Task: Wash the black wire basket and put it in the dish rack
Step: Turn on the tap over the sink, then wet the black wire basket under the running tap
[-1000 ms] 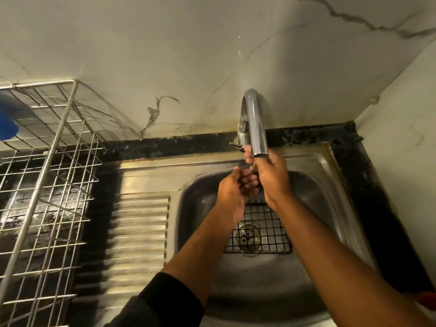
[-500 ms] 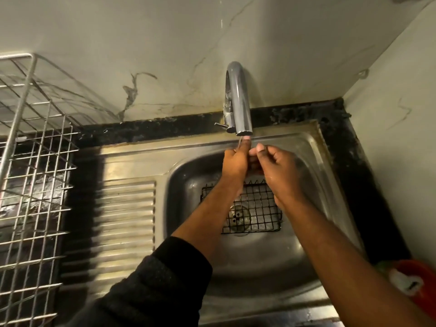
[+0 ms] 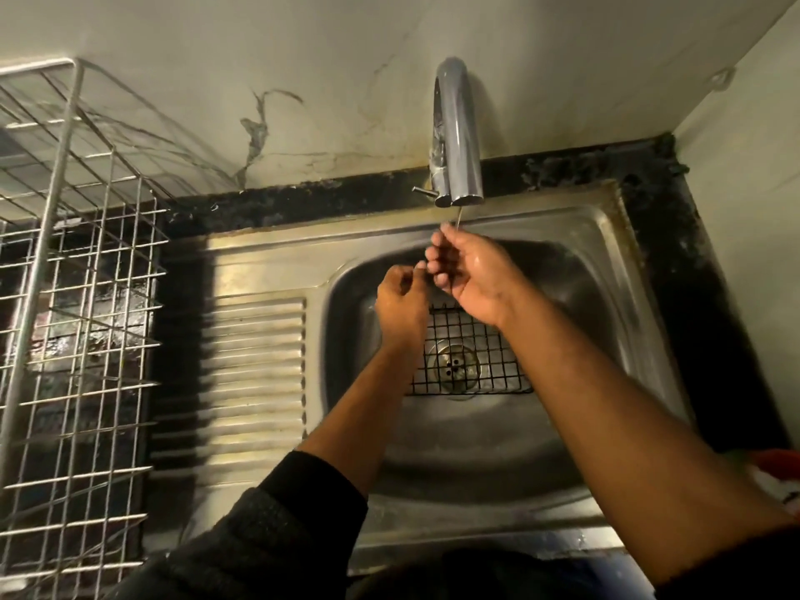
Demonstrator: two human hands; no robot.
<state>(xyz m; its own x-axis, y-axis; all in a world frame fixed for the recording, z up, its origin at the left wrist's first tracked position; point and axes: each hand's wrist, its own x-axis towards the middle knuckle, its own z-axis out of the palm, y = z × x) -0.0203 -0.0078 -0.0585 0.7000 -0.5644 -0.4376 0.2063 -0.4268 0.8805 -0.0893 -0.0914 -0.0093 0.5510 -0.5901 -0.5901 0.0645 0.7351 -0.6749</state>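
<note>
- Right hand (image 3: 469,281): fingers loosely curled, tips bunched just under the faucet (image 3: 459,136) mouth, in a thin trickle of water (image 3: 458,218). Nothing held. Palm looks wet.
- Left hand (image 3: 400,303): fingers curled inward, tips close to the right hand's fingers; whether they touch, cannot tell. No object visible in it.
- Judgement: both hands kept high under the spout to catch the weak stream, likely rinsing the hands themselves, not the basket.
- Black wire basket (image 3: 469,352): lies flat on the sink (image 3: 606,270) floor, over the drain (image 3: 452,368), directly below the hands and apart from them. Its near-right part is hidden by the right forearm.
- Dish rack (image 3: 82,262): silver wire, stands left of the sink past the ribbed drainboard (image 3: 255,374), well apart from the basket.
- Edges and room: faucet overhangs the back of the basin; lifting the basket calls for coming forward from under the spout, then left over the basin lip and drainboard. Rack's near wall is tall, so entry from above seems best.
- Right corner wall stands close; little room on that side.
</note>
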